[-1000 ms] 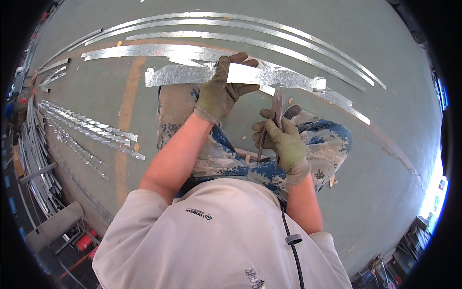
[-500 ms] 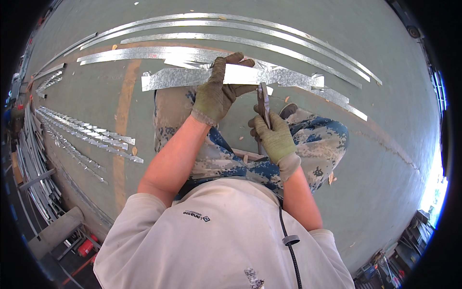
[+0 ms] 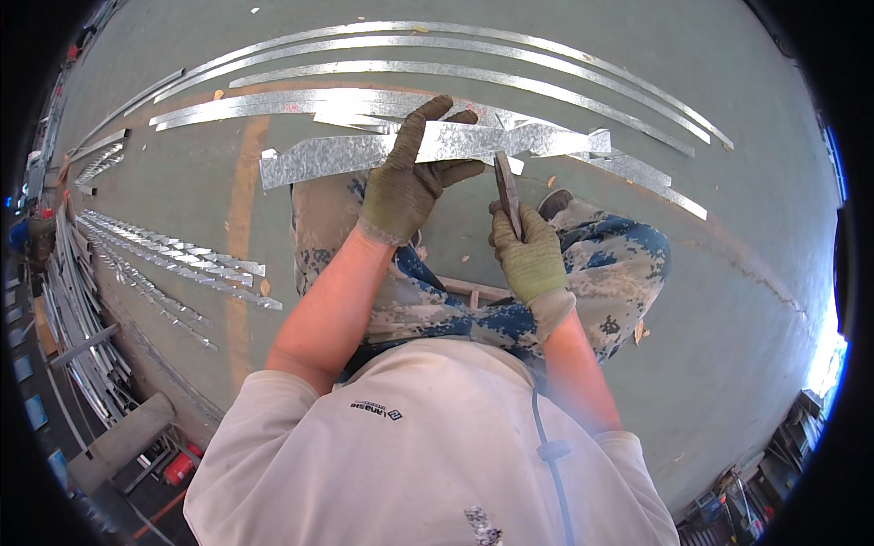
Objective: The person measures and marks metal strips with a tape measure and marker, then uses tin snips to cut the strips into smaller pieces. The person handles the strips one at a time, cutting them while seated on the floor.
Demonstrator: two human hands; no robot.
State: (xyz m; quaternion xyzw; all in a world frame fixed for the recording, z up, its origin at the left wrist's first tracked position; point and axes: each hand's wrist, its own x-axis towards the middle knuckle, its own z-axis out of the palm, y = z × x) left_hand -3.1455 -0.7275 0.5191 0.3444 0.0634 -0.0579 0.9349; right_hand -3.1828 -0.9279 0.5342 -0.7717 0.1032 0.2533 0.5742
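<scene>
My left hand (image 3: 401,196), in an olive work glove, holds a shiny galvanized metal strip (image 3: 332,151) crosswise in front of me. The thumb and a finger lie along its near edge, while other fingers reach up over its face. Small bent tabs stand at the strip's ends. In my gloved right hand (image 3: 531,257) is a dark steel tool that looks like pliers (image 3: 507,193). Its jaws point up and meet the strip's near edge right of the middle; whether they grip it I cannot tell. The tool's handles are hidden by the glove.
Long metal strips (image 3: 428,44) lie across the green floor (image 3: 728,264) ahead, some directly beyond the held piece. Notched, zigzag strips (image 3: 182,257) lie at the left. Farther left are stacked metal lengths (image 3: 82,328). A low wooden seat (image 3: 473,289) shows between my legs.
The strip's left end has dipped slightly, and it sits a little more tilted. My right hand and the pliers have shifted slightly right, and the tool has turned in the hand.
</scene>
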